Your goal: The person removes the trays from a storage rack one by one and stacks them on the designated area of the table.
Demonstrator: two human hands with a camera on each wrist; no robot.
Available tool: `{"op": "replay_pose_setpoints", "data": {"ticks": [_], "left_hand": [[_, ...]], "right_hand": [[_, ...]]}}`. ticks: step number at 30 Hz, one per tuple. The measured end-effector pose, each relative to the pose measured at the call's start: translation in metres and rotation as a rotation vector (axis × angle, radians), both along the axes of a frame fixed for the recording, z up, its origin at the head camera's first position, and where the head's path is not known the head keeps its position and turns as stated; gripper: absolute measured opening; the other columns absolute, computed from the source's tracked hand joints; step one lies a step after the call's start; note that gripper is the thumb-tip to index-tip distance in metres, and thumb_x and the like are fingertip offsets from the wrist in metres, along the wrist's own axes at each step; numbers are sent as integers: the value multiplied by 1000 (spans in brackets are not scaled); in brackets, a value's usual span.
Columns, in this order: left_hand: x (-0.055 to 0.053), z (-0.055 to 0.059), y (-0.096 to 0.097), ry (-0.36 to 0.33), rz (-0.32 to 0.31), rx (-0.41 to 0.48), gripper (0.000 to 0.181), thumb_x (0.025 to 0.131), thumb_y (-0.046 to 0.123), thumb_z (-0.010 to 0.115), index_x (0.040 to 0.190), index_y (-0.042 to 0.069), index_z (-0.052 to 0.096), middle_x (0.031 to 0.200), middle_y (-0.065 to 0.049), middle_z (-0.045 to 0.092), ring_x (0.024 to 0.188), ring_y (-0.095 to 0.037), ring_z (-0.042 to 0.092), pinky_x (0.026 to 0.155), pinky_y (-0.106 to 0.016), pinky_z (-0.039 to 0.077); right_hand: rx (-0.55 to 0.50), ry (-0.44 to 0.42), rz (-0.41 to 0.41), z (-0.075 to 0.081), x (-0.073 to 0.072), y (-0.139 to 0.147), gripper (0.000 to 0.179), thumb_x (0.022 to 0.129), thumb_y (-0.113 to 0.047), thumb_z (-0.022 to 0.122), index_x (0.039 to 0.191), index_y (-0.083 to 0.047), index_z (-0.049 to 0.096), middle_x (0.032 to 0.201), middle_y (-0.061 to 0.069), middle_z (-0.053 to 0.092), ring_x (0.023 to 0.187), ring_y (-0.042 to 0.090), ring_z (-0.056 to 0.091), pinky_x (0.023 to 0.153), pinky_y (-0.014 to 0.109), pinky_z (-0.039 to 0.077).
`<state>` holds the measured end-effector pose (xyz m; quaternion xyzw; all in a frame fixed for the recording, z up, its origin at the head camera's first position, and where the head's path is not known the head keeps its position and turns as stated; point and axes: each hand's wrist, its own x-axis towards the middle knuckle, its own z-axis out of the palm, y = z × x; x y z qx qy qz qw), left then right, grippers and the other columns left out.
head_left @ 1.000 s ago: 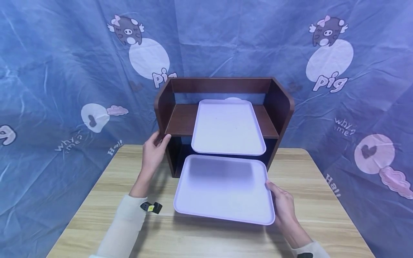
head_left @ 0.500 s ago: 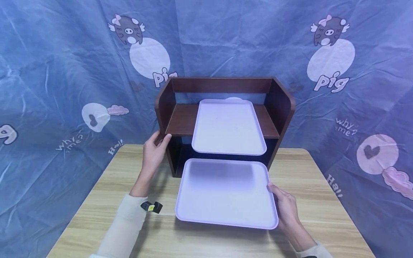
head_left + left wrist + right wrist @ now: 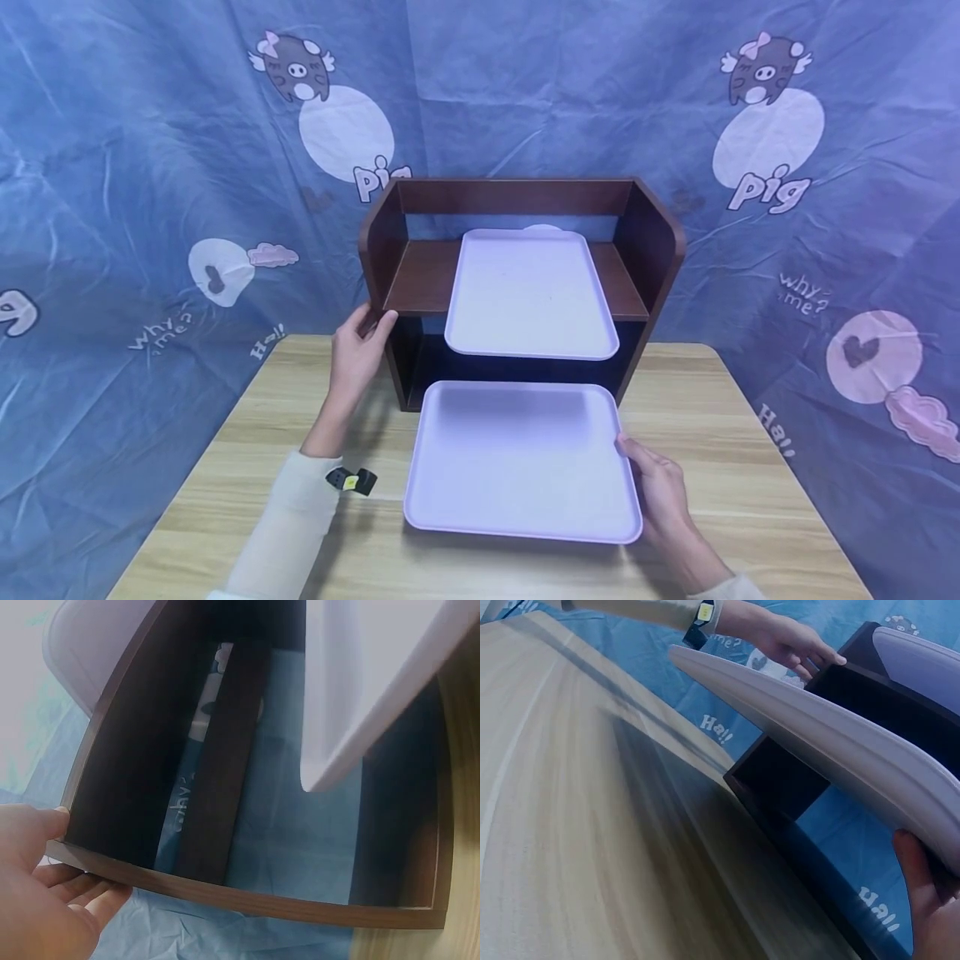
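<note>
A dark brown two-level wooden shelf (image 3: 422, 279) stands toward the back of the table. My left hand (image 3: 357, 354) grips its left side panel near the middle board; in the left wrist view, the thumb (image 3: 51, 823) lies over the corner and the fingers wrap beneath. With my right hand (image 3: 662, 492) I hold a pale lavender tray (image 3: 525, 467) by its right edge, in front of the shelf's lower level. The right wrist view shows this tray (image 3: 817, 724) raised off the table, seen from its underside. Another such tray (image 3: 532, 292) lies on the middle board, jutting past its front.
Light wood-grain table (image 3: 277, 442) extends under and around the shelf. A blue cloth (image 3: 480, 108) with printed pigs and lettering hangs behind and on both sides. On the left sleeve sits a black strap (image 3: 352, 482) with a yellow patch.
The tray in my right hand has come down and slightly toward me, away from the upper tray, and its front edge sits straighter. The left hand keeps its place on the shelf.
</note>
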<state>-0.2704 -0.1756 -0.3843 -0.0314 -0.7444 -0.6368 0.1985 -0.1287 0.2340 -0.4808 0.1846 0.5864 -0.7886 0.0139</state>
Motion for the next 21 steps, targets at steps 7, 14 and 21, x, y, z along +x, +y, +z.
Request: {"op": "replay_pose_setpoints", "data": {"ticks": [7, 14, 21], "left_hand": [[-1, 0, -1, 10, -4, -12, 46, 105, 17, 71, 144, -5, 61, 144, -29, 64, 139, -34, 62, 112, -21, 55], [-1, 0, -1, 16, -4, -18, 46, 104, 19, 72, 142, -4, 63, 143, -28, 65, 137, -33, 63, 111, -22, 56], [-1, -1, -1, 9, -5, -18, 45, 105, 18, 71, 143, -5, 62, 144, -28, 64, 138, -34, 62, 111, -21, 55]], "right_hand": [[13, -11, -13, -7, 2, -3, 26, 108, -30, 66, 87, -25, 81, 86, -5, 80, 79, 12, 76, 74, 31, 69], [1, -28, -14, -13, 4, -5, 23, 107, -29, 67, 89, -26, 81, 86, -5, 80, 80, 12, 76, 76, 31, 69], [17, -36, -16, -21, 6, -7, 24, 107, -28, 68, 88, -27, 82, 84, -6, 80, 77, 12, 75, 72, 30, 68]]}}
